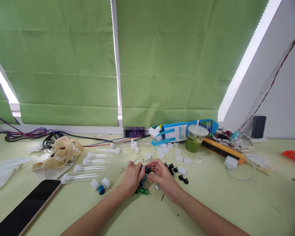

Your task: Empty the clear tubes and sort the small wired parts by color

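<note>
My left hand [131, 178] is closed around a small blue-and-black cylindrical part [147, 169] above the middle of the table. Close on its right, my right hand [166, 180] pinches a thin metal rod [152, 167] that meets the black end of the part. Whether the rod is a hex key is too small to tell. Under the hands lie green metal parts [143, 191] and more blue pieces, partly hidden by my fingers. Several black knob-like parts [171, 169] lie just beyond my right hand. A blue metal part [101, 189] rests to the left beside white caps [105, 183].
Clear plastic tubes [88, 168] lie at left, near a cloth bag [61, 155] and a phone [29, 206]. Round white lids [179, 158] are scattered behind my right hand. Farther back stand a drink cup [194, 139], a blue-and-white bag [172, 132] and an orange power strip [218, 149].
</note>
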Demonstrator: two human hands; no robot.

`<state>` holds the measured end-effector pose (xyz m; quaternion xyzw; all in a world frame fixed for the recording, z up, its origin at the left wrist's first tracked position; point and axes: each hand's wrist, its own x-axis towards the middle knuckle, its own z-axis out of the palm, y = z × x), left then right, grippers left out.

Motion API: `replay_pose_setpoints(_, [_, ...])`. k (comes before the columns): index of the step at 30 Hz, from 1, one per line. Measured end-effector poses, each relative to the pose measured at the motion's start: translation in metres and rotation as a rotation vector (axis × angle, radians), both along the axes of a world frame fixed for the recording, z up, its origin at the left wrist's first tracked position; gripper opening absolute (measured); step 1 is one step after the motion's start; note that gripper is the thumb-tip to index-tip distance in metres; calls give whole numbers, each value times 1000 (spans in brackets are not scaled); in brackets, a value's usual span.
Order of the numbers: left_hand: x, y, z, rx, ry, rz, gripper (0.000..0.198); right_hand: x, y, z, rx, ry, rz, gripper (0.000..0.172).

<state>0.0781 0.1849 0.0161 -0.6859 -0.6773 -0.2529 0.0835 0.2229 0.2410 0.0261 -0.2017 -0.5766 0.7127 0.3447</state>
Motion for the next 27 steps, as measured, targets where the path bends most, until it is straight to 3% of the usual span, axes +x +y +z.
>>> replay_pose_setpoints(3, [0,0,-1,3,-5,-14,31,-1,0,-1,-97,-60,64,35])
replay_pose_setpoints(5, [-1,1,-1,7,-9,-15,31,-1,1,-1,-77,-72,65,34])
replay_pose_setpoints(8, [-2,2,-2,13,-15,-3,32,-2,2,-2,-35,25,-17,48])
replay_pose_setpoints(13, [-2,2,-2,10,-3,-4,31,-3,3,-2,-84,-69,77,34])
replay_pose_setpoints(17, [-2,3,-3,17,9,20,32,-3,3,-3,-63,19,10,40])
replay_pose_setpoints(21, [-3,3,-4,10,11,16,31,-4,3,-4,-98,-64,67,31])
replay_pose_setpoints(25, [-4,3,-4,12,5,27,32,-4,2,-2,-59,29,-13,40])
replay_pose_setpoints(27, [-4,4,-4,13,4,28,32,-4,2,-1,-116,-21,32,32])
